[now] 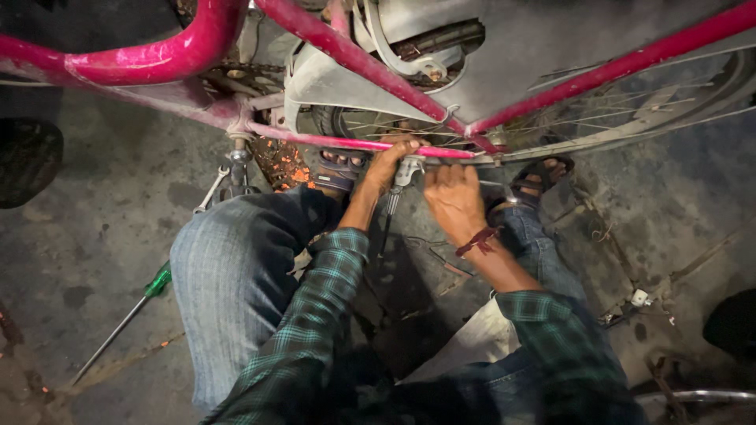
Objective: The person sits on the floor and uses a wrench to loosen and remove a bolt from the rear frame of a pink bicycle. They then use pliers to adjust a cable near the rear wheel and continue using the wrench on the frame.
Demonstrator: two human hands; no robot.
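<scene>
A pink-red bicycle frame (pixel 150 59) stands in front of me, its rear wheel (pixel 630 118) at the right. My left hand (pixel 391 161) grips the thin lower frame tube (pixel 346 143) just left of the rear axle. My right hand (pixel 453 197) is closed around a metal wrench (pixel 403 175) set against that tube, the tool's dark handle pointing down toward me. A red thread is tied round my right wrist. Both sleeves are green plaid, and my knees in blue jeans flank the hands.
A green-handled screwdriver (pixel 126 319) lies on the stained concrete floor at the left. A spanner (pixel 211 190) rests near the pedal crank (pixel 239 161). My sandalled feet (pixel 543 175) sit under the frame. A small white part (pixel 639 297) lies at the right, and a dark tyre (pixel 27 157) at the far left.
</scene>
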